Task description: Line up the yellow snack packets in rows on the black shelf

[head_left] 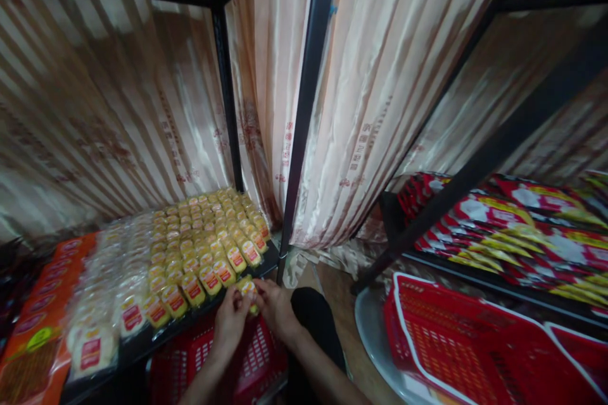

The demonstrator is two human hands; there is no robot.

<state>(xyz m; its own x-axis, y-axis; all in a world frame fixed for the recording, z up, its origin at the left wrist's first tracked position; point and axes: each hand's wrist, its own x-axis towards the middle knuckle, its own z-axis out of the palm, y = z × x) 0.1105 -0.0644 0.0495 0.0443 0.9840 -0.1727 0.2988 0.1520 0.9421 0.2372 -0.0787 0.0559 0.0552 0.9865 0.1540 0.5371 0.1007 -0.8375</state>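
Observation:
Between my two hands is a small yellow snack packet point(247, 288) with a label in a clear wrapper. The fingers of my left hand point(232, 313) close on its left side. My right hand point(276, 305) pinches its right edge. Just beyond my hands, rows of similar yellow packets point(192, 291) stand on the dark shelf point(142, 347). Beneath my forearms sits a red plastic basket point(256, 348), partly covered by them; its contents are hard to make out.
White-wrapped packets point(92, 348) and orange bags point(35, 329) lie left on the shelf. Black posts point(304, 95) rise before striped curtains point(351, 107). At right are red-and-yellow bags point(489, 215) on another shelf and red baskets point(475, 342) with white handles. My dark-clothed knee point(316, 323) is beside my right arm.

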